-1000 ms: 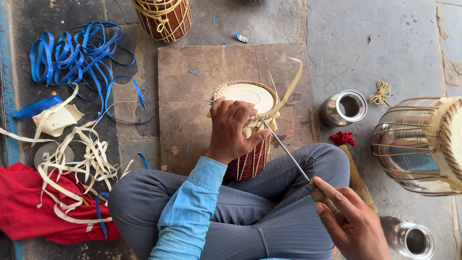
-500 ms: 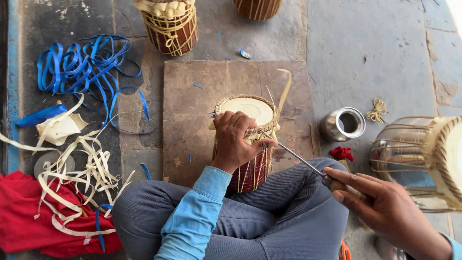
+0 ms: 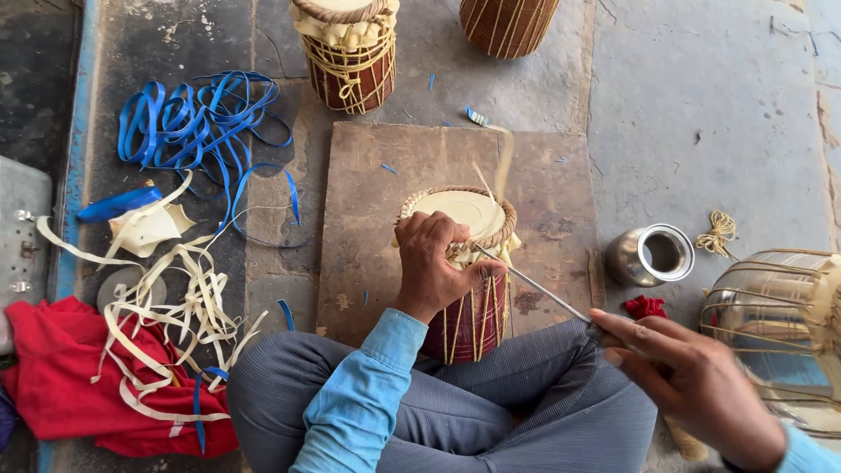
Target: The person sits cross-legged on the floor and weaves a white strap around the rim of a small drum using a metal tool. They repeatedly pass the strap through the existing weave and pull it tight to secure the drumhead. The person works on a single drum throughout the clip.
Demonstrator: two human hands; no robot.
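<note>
A small drum (image 3: pixel 469 307) with a pale skin head and a dark red body laced with tan straps stands upright between my crossed legs, on a brown board (image 3: pixel 368 236). My left hand (image 3: pixel 431 263) grips its rim from the near side. My right hand (image 3: pixel 692 385) holds the handle of a thin metal awl (image 3: pixel 534 285), and the awl's tip reaches the lacing at the rim beside my left thumb. A loose tan strap (image 3: pixel 502 162) sticks up past the far rim, blurred.
Two more laced drums (image 3: pixel 346 52) (image 3: pixel 508 22) stand at the far edge. Blue straps (image 3: pixel 197 127), pale strips (image 3: pixel 166 307) and a red cloth (image 3: pixel 66 394) lie to the left. A steel cup (image 3: pixel 653 254), a cord knot (image 3: pixel 718 232), red rag (image 3: pixel 646 307) and metal drum shell (image 3: pixel 780 324) lie right.
My right hand has swung the awl up and to the right, drawing it out from the rim. The loose strap has flipped upward. The view has shifted down the floor.
</note>
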